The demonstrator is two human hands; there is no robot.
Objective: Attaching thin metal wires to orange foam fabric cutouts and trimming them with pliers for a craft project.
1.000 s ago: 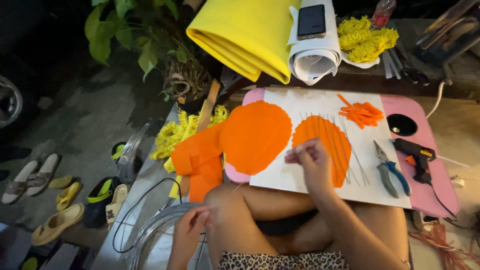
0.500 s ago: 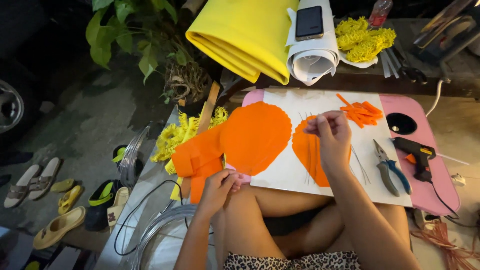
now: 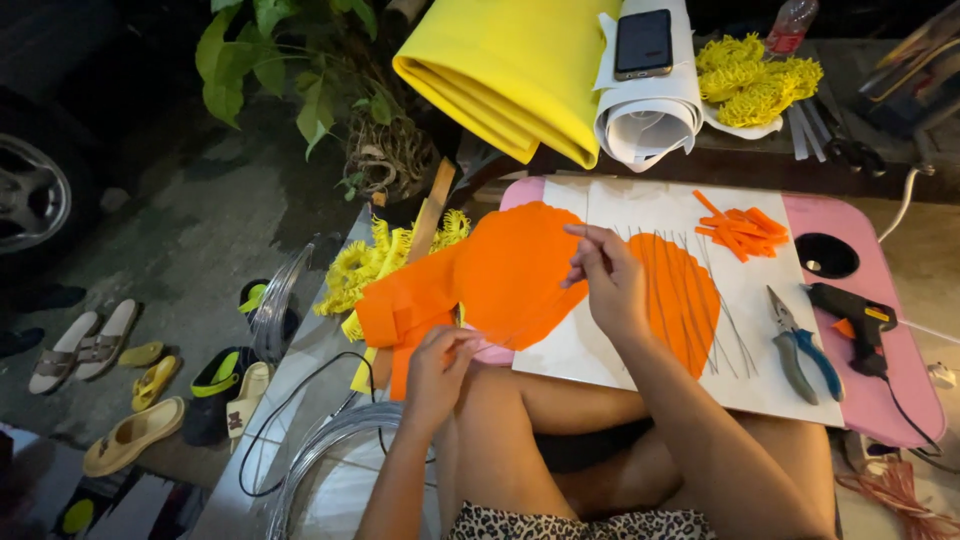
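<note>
We see the left hand point(image 3: 440, 360) at the near edge of the pink lap table point(image 3: 880, 400), fingers pinched on a thin wire point(image 3: 500, 340) — it runs up across the orange foam sheet point(image 3: 500, 275) to the right hand point(image 3: 605, 280), whose fingertips pinch its other end. Just right of that hand lies a slit orange foam circle point(image 3: 685, 300) on white paper point(image 3: 650, 205) — pliers point(image 3: 800, 345) and a glue gun point(image 3: 850, 310) lie farther right.
</note>
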